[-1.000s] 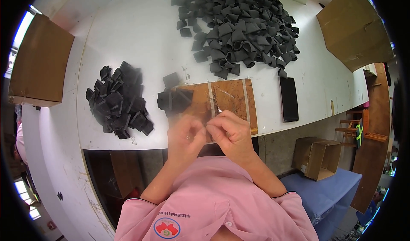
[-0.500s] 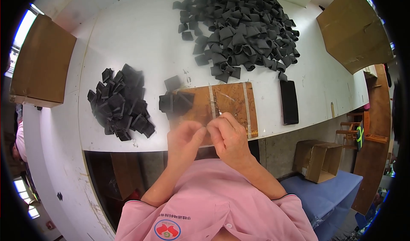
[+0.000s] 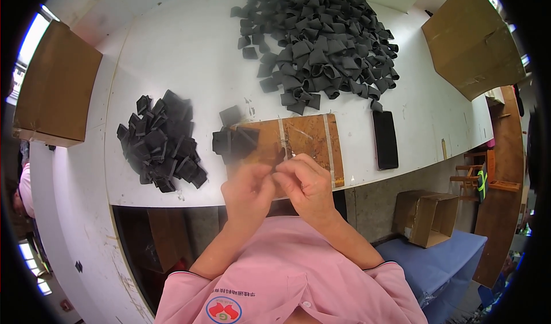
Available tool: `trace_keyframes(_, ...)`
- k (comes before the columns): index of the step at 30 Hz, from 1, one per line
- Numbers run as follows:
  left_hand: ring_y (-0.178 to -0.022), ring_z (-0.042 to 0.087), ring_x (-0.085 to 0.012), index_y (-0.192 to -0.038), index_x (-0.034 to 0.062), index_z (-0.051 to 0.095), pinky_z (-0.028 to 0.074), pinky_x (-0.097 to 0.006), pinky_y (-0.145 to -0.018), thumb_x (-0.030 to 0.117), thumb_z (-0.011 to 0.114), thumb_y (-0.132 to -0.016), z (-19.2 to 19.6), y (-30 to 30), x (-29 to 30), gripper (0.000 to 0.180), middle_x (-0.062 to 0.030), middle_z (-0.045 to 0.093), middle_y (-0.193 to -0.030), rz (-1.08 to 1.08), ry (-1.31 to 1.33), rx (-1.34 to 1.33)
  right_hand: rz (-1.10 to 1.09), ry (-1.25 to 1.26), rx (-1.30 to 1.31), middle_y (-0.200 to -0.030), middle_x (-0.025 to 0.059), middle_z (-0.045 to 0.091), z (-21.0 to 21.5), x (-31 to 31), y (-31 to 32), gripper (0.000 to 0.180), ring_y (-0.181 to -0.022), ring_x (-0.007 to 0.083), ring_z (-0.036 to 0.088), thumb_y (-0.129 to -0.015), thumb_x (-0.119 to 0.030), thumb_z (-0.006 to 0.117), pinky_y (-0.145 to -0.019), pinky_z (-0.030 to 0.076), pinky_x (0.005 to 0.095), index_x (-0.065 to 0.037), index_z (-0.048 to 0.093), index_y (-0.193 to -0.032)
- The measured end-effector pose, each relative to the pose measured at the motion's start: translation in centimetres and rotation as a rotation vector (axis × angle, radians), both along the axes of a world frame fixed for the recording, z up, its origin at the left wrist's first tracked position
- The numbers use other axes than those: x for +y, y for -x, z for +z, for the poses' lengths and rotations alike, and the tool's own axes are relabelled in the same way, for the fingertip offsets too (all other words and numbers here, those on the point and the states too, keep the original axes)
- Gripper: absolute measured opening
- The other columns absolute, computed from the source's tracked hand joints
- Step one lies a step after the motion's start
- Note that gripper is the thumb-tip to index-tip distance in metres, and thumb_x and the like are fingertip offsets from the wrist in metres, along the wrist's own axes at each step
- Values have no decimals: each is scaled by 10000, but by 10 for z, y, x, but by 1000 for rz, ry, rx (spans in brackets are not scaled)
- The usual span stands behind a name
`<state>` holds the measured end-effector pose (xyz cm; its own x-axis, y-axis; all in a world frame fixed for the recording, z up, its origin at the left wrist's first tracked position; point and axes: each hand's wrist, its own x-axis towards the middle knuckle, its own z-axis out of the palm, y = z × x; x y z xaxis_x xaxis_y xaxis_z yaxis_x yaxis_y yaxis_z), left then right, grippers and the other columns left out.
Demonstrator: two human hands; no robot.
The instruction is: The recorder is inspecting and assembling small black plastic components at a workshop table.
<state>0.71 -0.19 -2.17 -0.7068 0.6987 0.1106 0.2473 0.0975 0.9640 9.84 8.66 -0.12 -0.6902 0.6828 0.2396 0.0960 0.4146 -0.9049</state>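
My left hand (image 3: 248, 191) and my right hand (image 3: 305, 183) meet above the front edge of a brown wooden board (image 3: 310, 137). Both have thumb and fingers pinched, with the fingertips almost touching. Whatever lies between them is too small and hidden to make out; a dark bit shows just beyond the fingertips. On the board's left edge, beyond my left hand, lie several flat black fabric pieces (image 3: 235, 142). One more black square (image 3: 230, 115) rests just behind these.
A large heap of black fabric loops (image 3: 321, 45) covers the far middle of the white table (image 3: 189, 54). At left sits a smaller black pile (image 3: 160, 143). A phone (image 3: 385, 140) lies right of the board. Cardboard boxes (image 3: 60, 83) stand at both sides; a blue-covered surface (image 3: 436, 261) is lower right.
My left hand's fingertips have drawn in slightly against those of my right hand. The whole view has shifted a little. The black pieces lie as before.
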Motion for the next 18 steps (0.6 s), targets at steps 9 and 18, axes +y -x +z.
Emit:
trace_keyframes(9,-540,501,-10,-924,-32,506,394,-145,-427,-87,542,-751,10,2,5,184,-36,597,-713,45,-49,42,-75,-753,-150,-710,95,434,-14,1,8,146,-648,214,492,-662,-26,561,-536,446,285,-2,487,-785)
trace_keyframes(18,-387,380,-12,-944,-7,478,283,-147,-328,-73,547,-734,26,10,11,231,-63,589,-689,70,-189,-721,-65,-749,-137,-744,90,450,-13,5,10,242,-681,222,513,-608,11,573,-526,456,289,17,500,-839)
